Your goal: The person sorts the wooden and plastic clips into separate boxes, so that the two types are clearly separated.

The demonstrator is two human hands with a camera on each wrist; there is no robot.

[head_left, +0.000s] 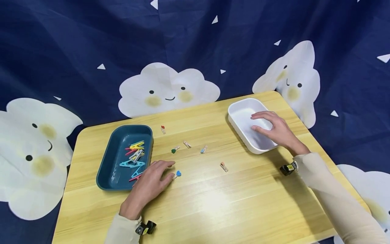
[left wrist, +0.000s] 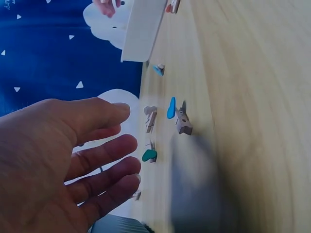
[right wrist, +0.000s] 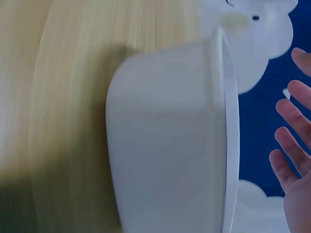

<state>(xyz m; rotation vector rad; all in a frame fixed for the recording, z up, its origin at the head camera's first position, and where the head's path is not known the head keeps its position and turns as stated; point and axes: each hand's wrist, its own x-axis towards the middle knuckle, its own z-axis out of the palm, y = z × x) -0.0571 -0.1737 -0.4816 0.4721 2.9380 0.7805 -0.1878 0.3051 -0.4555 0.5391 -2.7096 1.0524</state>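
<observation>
My left hand [head_left: 150, 184] hovers low over the table at the right side of the dark teal basin [head_left: 104, 162], fingers spread loosely and nothing between them. Close by its thumb lies a small wooden clothespin with a blue heart [head_left: 178, 173]; the left wrist view shows that blue heart [left wrist: 171, 108] apart from the fingertips. Over the white basin [head_left: 239, 128] hangs my right hand [head_left: 278, 130], its fingers relaxed and holding nothing. In the right wrist view the right hand [right wrist: 296, 131] is beyond the white basin's rim [right wrist: 232, 145].
Plastic clothespins [head_left: 131, 164] in yellow, red, white and blue lie inside the teal basin. Scattered between the basins are more mini clothespins: one with a red heart [head_left: 163, 129], one green [head_left: 174, 150], one light blue [head_left: 203, 149], one orange [head_left: 223, 166] and a pale one [head_left: 187, 144].
</observation>
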